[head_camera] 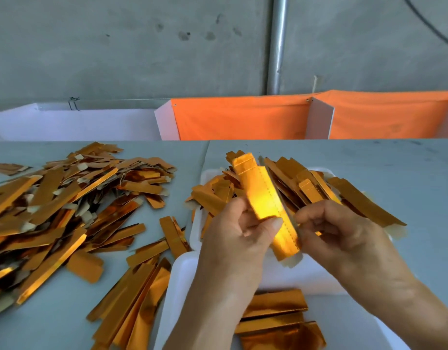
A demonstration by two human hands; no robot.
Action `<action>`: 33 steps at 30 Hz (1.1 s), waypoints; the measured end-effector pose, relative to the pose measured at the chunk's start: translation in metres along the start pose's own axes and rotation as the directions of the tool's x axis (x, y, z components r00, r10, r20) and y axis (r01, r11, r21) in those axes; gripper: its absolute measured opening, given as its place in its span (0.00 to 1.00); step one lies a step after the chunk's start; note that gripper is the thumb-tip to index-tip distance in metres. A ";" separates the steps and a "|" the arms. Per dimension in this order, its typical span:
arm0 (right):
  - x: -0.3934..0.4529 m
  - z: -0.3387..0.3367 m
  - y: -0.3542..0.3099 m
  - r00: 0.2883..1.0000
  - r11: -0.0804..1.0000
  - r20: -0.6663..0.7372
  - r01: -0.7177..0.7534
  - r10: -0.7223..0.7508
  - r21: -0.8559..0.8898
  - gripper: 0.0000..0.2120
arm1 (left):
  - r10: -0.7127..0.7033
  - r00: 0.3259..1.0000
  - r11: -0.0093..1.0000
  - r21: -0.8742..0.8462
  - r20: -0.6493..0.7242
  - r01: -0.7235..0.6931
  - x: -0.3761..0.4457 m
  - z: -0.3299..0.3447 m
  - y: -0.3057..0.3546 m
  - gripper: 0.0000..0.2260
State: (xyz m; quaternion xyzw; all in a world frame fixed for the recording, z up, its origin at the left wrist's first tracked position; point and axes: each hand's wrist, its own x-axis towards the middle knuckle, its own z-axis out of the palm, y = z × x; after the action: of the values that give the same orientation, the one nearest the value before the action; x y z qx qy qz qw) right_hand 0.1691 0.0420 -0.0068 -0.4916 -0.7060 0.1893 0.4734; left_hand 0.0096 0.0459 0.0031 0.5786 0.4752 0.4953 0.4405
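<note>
Held strip (266,205), dead centre: card faced in gold foil, mirror-glossy, glare flaring hot yellow; stitched-looking perforation down one edge, matt beige paper tab at lower end. Strip pile (66,210), 9 o'clock: same shiny foil, dull beige card backs showing. Tray (182,274), 6 o'clock: white, foam-like, matt, smooth. Tabletop (407,173), 3 o'clock: pale, matt. Cloth (243,120), 12 o'clock: orange fabric, creased. Pipe (277,46): bright metal. Wall (117,46): rough, stained concrete.

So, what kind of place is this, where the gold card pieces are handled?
Probably a small workshop for hand assembly or packing. A heap of gold card blanks lies on the table, white trays hold more, and the wall behind is bare concrete with a metal pipe.
</note>
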 end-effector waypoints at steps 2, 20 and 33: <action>-0.002 0.001 -0.004 0.999 0.999 0.000 0.046 -0.046 -0.008 0.18 | -0.002 1.000 1.000 0.009 0.014 0.002 0.001 -0.002 -0.002 0.04; -0.003 0.014 -0.009 0.963 0.920 -0.101 0.202 -0.248 -0.337 0.14 | 0.054 0.988 0.983 0.168 0.147 -0.078 -0.003 0.001 0.002 0.06; -0.003 0.018 -0.010 0.966 0.919 -0.106 0.184 -0.234 -0.347 0.08 | 0.061 0.995 0.957 0.278 0.077 -0.080 -0.003 0.003 -0.001 0.08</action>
State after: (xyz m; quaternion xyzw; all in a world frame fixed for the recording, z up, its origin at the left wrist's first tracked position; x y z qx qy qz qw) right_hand 0.1488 0.0383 -0.0099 -0.4988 -0.7399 -0.0216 0.4508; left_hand 0.0125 0.0427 0.0010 0.6684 0.5045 0.4183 0.3518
